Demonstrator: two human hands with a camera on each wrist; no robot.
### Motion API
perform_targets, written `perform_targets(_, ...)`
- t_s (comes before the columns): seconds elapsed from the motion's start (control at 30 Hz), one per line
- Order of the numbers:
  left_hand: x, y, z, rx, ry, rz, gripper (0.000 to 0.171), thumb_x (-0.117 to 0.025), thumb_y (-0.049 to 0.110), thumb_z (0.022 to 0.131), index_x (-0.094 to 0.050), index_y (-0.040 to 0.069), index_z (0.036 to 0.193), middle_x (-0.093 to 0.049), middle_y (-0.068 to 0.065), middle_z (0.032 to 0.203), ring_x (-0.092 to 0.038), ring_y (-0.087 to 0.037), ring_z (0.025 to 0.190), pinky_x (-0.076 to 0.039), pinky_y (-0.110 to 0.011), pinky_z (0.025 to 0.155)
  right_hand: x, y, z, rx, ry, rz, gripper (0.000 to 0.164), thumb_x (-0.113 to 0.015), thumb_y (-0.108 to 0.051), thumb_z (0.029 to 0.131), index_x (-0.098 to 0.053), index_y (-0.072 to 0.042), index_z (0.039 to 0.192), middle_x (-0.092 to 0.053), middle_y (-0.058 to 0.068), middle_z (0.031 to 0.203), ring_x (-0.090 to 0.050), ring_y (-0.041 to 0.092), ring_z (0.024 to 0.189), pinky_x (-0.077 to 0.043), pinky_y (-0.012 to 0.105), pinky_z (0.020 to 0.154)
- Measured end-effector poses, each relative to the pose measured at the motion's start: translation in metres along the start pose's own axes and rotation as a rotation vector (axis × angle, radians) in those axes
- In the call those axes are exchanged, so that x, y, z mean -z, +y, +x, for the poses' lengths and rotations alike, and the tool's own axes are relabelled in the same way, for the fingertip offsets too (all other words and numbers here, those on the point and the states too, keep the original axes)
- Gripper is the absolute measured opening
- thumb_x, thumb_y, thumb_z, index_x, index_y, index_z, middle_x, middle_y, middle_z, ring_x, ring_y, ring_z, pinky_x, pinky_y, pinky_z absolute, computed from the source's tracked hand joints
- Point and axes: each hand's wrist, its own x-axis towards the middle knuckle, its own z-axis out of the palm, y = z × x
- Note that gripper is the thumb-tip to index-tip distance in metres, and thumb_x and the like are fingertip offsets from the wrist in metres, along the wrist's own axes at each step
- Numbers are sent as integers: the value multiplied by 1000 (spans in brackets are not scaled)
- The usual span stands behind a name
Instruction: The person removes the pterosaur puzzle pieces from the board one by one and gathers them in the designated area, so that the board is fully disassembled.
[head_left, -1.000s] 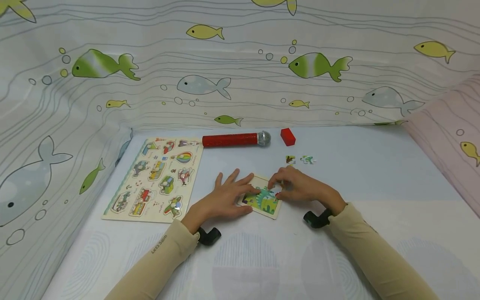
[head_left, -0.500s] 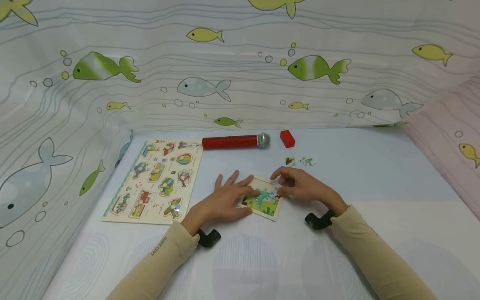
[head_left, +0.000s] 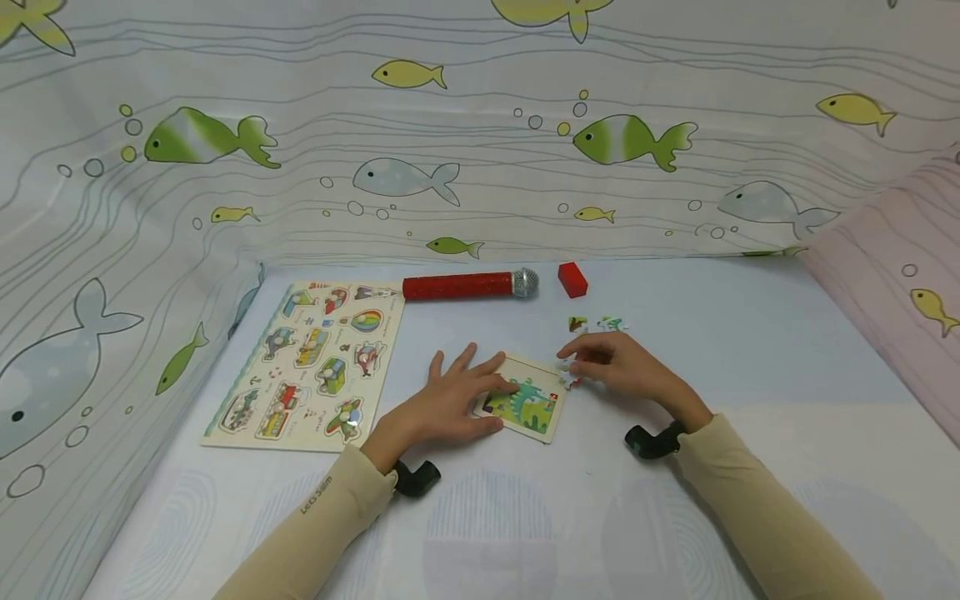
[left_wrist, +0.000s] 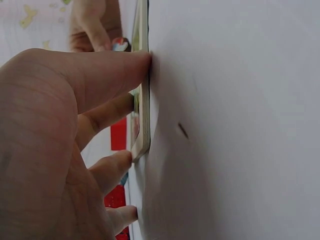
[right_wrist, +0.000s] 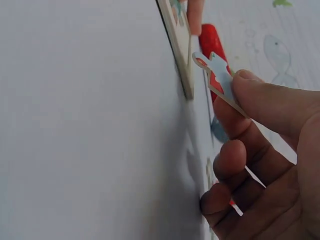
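Note:
A small wooden puzzle tray (head_left: 534, 425) with a green dinosaur picture lies at the middle of the table. My left hand (head_left: 450, 402) rests on its left side with the fingers spread. The thumb sits at the near edge and the index finger reaches onto the picture. Just right of the tray, my right hand (head_left: 630, 364) pinches a jigsaw piece (right_wrist: 220, 77) between thumb and index finger. That piece is light blue with some red, and it is raised above the table. Its other fingers curl loosely below. Two more jigsaw pieces, one brown-green (head_left: 577, 323) and one green-white (head_left: 611, 323), lie beyond this hand.
At the left lies a larger wooden peg puzzle board (head_left: 315, 367) with vehicle pictures. A red microphone (head_left: 457, 287) and a red block (head_left: 573, 280) lie along the back, before a fish-printed curtain (head_left: 495, 133).
My right hand has drawn back from the tray's upper right part to the right, carrying the jigsaw piece with it. My left hand stays on the tray.

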Motion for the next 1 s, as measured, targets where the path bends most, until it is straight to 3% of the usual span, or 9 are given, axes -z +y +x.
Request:
perform_targets(0.47, 0, 3, -4, -2, 3, -34, 49, -66, 45, 94, -59, 35, 142, -24, 2, 170, -3, -40, 160, 4, -77, 117, 56, 33, -28, -128, 154, -46, 24, -68, -18, 99, -73, -12, 122, -69, 9, 96, -53, 13, 80, -43, 22, 65)
perform_targets(0.8, -2, -1, -3, -10, 8, -43, 48, -67, 45, 94, -59, 36, 141, -24, 2, 170, -3, -40, 160, 4, -77, 116, 81, 53, -26, -229, 148, -163, 28, -61, -19, 103, -70, -12, 128, -71, 10, 100, -51, 15, 85, -41, 24, 68)
perform_targets(1.0, -1, 0, -2, -14, 12, -46, 48, -67, 45, 94, -60, 36, 141, -24, 2, 170, -3, -40, 160, 5, -77, 116, 85, 57, -15, -238, 135, -231, 28, -59, -17, 103, -70, -10, 128, -72, 8, 95, -53, 18, 87, -41, 24, 72)
